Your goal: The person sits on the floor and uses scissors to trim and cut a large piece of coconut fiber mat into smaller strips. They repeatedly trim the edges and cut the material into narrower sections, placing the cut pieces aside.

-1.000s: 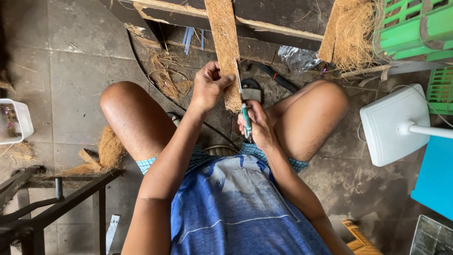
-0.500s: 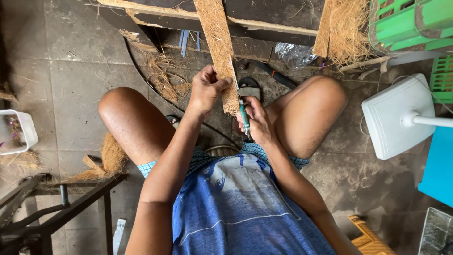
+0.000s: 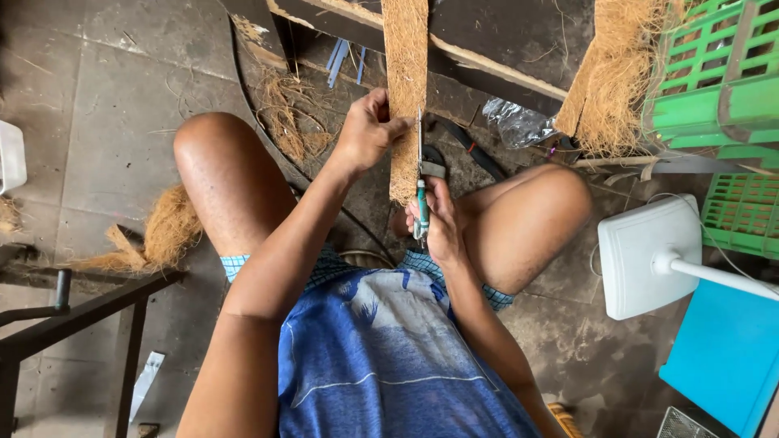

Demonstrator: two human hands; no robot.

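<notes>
A long narrow strip of brown coir matting (image 3: 404, 73) hangs down between my knees. My left hand (image 3: 367, 130) grips the strip's left edge, fingers wrapped round it. My right hand (image 3: 438, 221) is closed on scissors with green handles (image 3: 421, 212); their thin metal blades point up along the strip's right edge, close to or touching it. The strip's lower end is just above my right hand.
A dark wooden frame (image 3: 503, 49) crosses the top. Loose coir fibre (image 3: 617, 89) lies by green plastic crates (image 3: 714, 73) at the right. A white fan base (image 3: 645, 255) and a blue sheet (image 3: 726, 357) are lower right; a black metal stand (image 3: 73, 320) is lower left.
The view has shifted a little. My left hand has slid higher up the strip, and the scissor blades now point up along its right edge.
</notes>
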